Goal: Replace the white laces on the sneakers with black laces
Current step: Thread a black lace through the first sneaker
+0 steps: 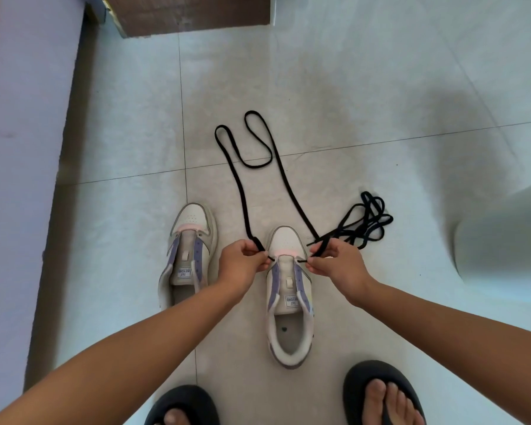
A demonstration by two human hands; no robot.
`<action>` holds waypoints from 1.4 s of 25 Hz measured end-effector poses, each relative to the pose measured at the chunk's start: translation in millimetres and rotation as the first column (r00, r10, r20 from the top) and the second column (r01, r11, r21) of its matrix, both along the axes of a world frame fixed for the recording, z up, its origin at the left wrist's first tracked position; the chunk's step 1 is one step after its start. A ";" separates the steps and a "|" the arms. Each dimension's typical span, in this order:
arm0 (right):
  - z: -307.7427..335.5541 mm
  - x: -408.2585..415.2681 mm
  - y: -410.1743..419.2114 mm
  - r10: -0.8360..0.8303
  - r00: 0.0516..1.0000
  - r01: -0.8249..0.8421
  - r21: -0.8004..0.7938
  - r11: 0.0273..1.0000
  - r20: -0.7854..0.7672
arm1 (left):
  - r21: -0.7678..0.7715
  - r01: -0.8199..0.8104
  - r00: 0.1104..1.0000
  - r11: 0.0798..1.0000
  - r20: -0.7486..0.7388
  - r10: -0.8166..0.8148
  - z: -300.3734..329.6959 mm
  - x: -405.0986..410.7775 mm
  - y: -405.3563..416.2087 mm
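Pinching one long black flat lace on either side, the left hand and right hand hold it through the front eyelets of the right-side white-and-purple sneaker on the tiled floor. Uneven pulling could leave mismatched ends. A spare black lace bundle lies beside the toe; the other lace-free sneaker stands nearby, both shoes hollow inside.

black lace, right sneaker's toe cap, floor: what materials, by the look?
Black lace: flat woven fabric, matte; it lies in limp loops. Right sneaker's toe cap: smooth white leather or synthetic, can't tell which; small perforations show. Floor: glazed tile, likely ceramic; grout lines and soft reflections.
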State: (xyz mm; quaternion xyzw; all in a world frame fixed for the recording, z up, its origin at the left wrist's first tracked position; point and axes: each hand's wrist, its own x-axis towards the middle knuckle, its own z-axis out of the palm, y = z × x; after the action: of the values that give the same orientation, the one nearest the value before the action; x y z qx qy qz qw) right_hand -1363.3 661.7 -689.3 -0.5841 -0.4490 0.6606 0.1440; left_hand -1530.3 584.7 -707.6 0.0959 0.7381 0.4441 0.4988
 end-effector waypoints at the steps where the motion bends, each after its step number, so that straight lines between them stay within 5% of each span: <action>1: -0.2 0.7 -0.4 0.021 1.000 -0.021 0.008 1.000 0.013 | -0.001 0.014 1.000 1.000 -0.013 -0.014 0.0 0.2 -0.2; 8: 0.3 -2.2 -2.1 0.145 0.980 -0.164 0.137 0.977 0.138 | -0.015 0.253 0.909 0.967 -0.339 -0.242 6.1 5.9 -6.1; 15: -2.3 -13.5 -11.5 0.064 0.990 -0.094 0.244 0.965 0.129 | 0.016 0.153 0.905 0.988 -0.404 -0.134 0.8 25.9 -10.5; 21: -6.1 -19.0 -7.0 0.141 0.969 -0.197 0.290 0.937 0.205 | -0.020 0.084 0.906 0.996 -0.414 -0.085 -0.3 30.9 -11.4; 29: -10.2 -12.3 -21.7 0.182 0.955 -0.247 0.287 0.926 0.235 | -0.084 0.372 0.594 0.924 -0.744 -0.307 -8.1 57.1 -32.8; 35: -18.3 -7.6 -39.6 0.174 0.918 -0.292 0.311 0.904 0.357 | -0.104 0.454 0.546 0.885 -0.752 -0.368 -6.6 44.8 -31.1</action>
State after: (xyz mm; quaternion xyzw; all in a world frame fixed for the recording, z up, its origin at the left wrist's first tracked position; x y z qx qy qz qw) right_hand -1370.9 622.1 -707.7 -0.5889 -0.6464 0.4763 0.0917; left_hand -1485.5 553.5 -714.2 0.4668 0.8096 0.2710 0.2306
